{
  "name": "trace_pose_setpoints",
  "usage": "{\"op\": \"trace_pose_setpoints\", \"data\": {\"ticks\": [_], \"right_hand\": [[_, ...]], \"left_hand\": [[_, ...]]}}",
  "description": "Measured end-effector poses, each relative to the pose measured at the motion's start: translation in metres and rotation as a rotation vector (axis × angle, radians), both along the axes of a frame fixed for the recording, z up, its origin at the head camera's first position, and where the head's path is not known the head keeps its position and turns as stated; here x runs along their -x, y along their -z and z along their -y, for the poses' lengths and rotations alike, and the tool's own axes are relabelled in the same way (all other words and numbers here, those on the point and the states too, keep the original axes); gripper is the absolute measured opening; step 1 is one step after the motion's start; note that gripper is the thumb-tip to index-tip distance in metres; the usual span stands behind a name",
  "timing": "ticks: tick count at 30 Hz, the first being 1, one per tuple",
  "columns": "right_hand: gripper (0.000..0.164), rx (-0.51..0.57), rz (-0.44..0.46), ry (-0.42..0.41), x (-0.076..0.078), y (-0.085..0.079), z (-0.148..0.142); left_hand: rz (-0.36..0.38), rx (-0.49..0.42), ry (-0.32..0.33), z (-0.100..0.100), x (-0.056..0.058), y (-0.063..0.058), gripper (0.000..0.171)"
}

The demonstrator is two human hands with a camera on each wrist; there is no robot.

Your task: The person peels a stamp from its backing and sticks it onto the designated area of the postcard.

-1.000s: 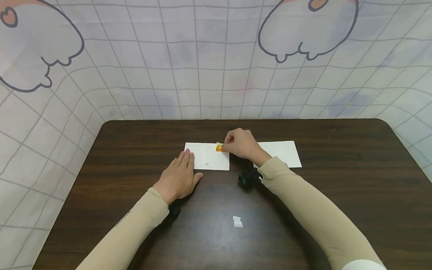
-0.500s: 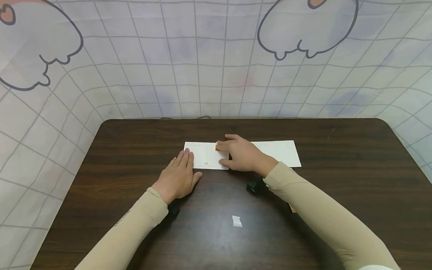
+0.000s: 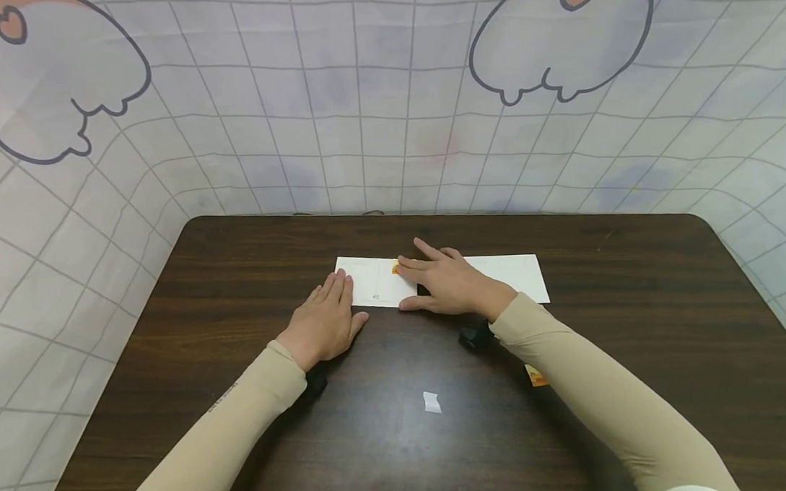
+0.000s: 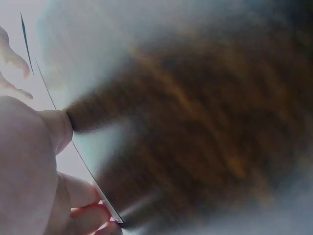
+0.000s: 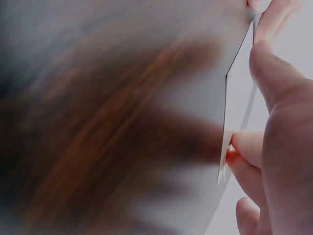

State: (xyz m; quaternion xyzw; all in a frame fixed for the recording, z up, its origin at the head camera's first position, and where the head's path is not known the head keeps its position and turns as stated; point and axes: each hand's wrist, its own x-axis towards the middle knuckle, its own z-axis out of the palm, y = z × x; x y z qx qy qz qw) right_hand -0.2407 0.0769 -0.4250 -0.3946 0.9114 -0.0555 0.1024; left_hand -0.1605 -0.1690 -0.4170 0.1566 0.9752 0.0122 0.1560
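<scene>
Clock directions are taken from the left white paper card, as the head view shows it. At 10 o'clock, a grid-patterned cloth (image 3: pixel 284 105) bears a rounded cartoon drawing (image 3: pixel 62 91) with a heart outline. At 7 o'clock, the left beige sleeve (image 3: pixel 217 425) carries a short line of dark lettering, too small to read. The left hand (image 3: pixel 324 324) lies with its fingers straight and close together, thumb apart, the fingertips resting on the left end of the white card (image 3: pixel 364 279). Near the card's 6 o'clock edge is a small printed mark (image 3: pixel 376 297), illegible.

At the card's 1 to 2 o'clock sits a small yellow-orange sticker (image 3: pixel 395 268), partly covered by fingertips; any print on it cannot be made out. At 5 o'clock, a white paper scrap (image 3: pixel 432 402) lies on the dark tabletop (image 3: pixel 368 456). The right hand (image 3: pixel 453 283), fingers straight and spread, reaches in from 3 o'clock, touching the sticker. Beyond it, also at 3 o'clock, lies a second white card (image 3: pixel 517 274). At 4 o'clock, a yellow-orange printed piece (image 3: pixel 536 375) shows beside the right sleeve (image 3: pixel 599 383), its print unreadable.
</scene>
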Motion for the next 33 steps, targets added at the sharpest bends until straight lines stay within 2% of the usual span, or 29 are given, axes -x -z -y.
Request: {"op": "trace_pose_setpoints", "data": {"ticks": [11, 20, 28, 33], "right_hand": [[0.080, -0.018, -0.016, 0.019, -0.003, 0.001, -0.011], [0.090, -0.088, 0.060, 0.013, -0.003, 0.000, -0.015], [0.089, -0.040, 0.054, 0.038, 0.001, 0.001, -0.009], [0.091, -0.032, 0.064, 0.026, 0.001, 0.005, 0.001]], "left_hand": [[0.005, 0.001, -0.011, 0.000, 0.000, 0.000, 0.075], [0.015, 0.007, -0.016, -0.002, 0.001, 0.001, 0.076], [-0.003, -0.011, -0.010, -0.001, 0.001, 0.002, 0.075], [0.001, -0.012, -0.013, 0.000, 0.000, 0.001, 0.075]]}}
